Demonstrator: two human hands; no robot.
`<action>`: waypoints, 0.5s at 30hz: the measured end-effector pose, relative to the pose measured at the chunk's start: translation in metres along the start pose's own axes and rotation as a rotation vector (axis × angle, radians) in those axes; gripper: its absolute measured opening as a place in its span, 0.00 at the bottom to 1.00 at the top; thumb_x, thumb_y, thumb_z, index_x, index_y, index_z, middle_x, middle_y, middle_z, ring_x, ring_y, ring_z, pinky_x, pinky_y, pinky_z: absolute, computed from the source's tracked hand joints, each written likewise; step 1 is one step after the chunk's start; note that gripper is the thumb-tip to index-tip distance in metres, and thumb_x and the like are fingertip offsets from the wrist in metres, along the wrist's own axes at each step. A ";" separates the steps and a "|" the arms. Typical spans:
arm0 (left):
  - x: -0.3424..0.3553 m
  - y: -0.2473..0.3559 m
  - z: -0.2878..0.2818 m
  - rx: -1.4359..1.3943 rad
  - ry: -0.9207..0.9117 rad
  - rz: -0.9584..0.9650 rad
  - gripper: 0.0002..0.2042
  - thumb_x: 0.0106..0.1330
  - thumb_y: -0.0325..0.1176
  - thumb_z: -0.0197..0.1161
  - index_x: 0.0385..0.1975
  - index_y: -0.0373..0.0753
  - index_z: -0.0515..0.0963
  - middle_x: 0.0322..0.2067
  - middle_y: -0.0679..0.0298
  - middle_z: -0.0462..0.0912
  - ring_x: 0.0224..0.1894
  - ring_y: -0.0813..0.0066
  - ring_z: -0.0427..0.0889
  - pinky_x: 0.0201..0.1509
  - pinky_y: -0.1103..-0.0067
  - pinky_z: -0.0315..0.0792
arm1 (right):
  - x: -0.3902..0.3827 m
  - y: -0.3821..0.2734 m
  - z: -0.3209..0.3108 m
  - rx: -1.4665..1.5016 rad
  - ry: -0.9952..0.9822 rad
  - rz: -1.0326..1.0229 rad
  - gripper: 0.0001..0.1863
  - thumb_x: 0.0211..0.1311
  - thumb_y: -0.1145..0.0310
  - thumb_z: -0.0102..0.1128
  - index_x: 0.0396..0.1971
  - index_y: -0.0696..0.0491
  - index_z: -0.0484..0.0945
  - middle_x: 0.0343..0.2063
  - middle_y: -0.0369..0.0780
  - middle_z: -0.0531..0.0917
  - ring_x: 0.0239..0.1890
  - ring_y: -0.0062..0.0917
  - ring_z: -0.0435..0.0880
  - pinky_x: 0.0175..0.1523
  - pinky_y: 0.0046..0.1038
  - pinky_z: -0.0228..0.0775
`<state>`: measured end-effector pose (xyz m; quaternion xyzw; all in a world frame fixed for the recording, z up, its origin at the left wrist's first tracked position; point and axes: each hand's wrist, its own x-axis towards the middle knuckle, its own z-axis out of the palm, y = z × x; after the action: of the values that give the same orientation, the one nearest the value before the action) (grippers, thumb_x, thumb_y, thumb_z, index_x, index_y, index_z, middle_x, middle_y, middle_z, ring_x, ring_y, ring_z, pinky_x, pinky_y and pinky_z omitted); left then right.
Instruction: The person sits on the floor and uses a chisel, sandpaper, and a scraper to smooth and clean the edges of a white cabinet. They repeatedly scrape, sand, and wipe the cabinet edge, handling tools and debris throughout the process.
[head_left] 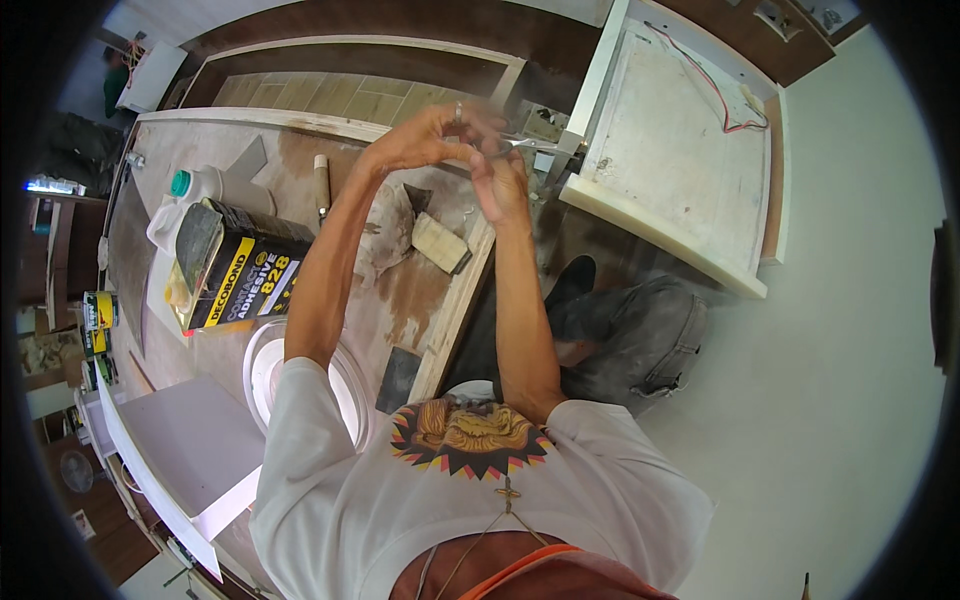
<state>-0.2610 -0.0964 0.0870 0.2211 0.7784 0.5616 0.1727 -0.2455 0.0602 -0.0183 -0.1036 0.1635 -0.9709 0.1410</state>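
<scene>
Both my hands meet over the far edge of the wooden-framed work surface (455, 330). My left hand (445, 135), with a ring on one finger, has its fingers bent toward the right. Just below it, my right hand (503, 185) points upward with its fingers pinched. A thin shiny strip (540, 146) sticks out to the right from between the fingers. Motion blur hides its kind and how each hand grips it. Nearer me lie a pale block (440, 243) and a crumpled, dusty bag or cloth (385, 235).
At left stand a black adhesive can (245, 265) and a white jug (225, 190) with a green cap. A wooden-handled tool (321, 185) lies beside them. A white bucket (352, 385) is near my left arm. On the right, a white panel (680, 150) carries a red wire (705, 80).
</scene>
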 end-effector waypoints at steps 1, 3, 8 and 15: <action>0.001 0.002 -0.001 -0.011 0.004 0.003 0.14 0.59 0.25 0.76 0.45 0.37 0.84 0.70 0.56 0.69 0.68 0.64 0.74 0.68 0.67 0.72 | 0.001 0.002 0.000 -0.009 0.009 -0.016 0.22 0.64 0.70 0.71 0.56 0.54 0.76 0.48 0.37 0.83 0.51 0.25 0.81 0.49 0.22 0.77; 0.002 0.004 -0.002 -0.013 0.008 0.012 0.14 0.59 0.25 0.75 0.45 0.37 0.84 0.69 0.56 0.70 0.67 0.64 0.75 0.67 0.67 0.73 | 0.002 0.002 0.001 -0.021 0.020 -0.024 0.21 0.64 0.68 0.73 0.55 0.54 0.77 0.47 0.38 0.83 0.50 0.24 0.82 0.47 0.22 0.76; 0.003 0.006 -0.003 -0.005 -0.005 0.008 0.13 0.60 0.26 0.75 0.45 0.38 0.84 0.69 0.57 0.71 0.67 0.65 0.75 0.67 0.67 0.73 | 0.006 0.003 -0.001 -0.036 0.008 -0.027 0.25 0.63 0.73 0.71 0.59 0.54 0.75 0.53 0.39 0.83 0.53 0.24 0.79 0.48 0.19 0.76; 0.006 0.014 -0.010 0.196 -0.035 -0.008 0.16 0.60 0.30 0.77 0.48 0.41 0.84 0.69 0.58 0.71 0.68 0.65 0.73 0.61 0.71 0.72 | 0.003 -0.007 0.020 -0.012 0.082 -0.006 0.24 0.62 0.79 0.67 0.59 0.53 0.77 0.49 0.34 0.84 0.48 0.19 0.79 0.46 0.17 0.76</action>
<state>-0.2690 -0.0980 0.1030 0.2438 0.8274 0.4779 0.1661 -0.2444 0.0595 0.0033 -0.0651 0.1747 -0.9737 0.1307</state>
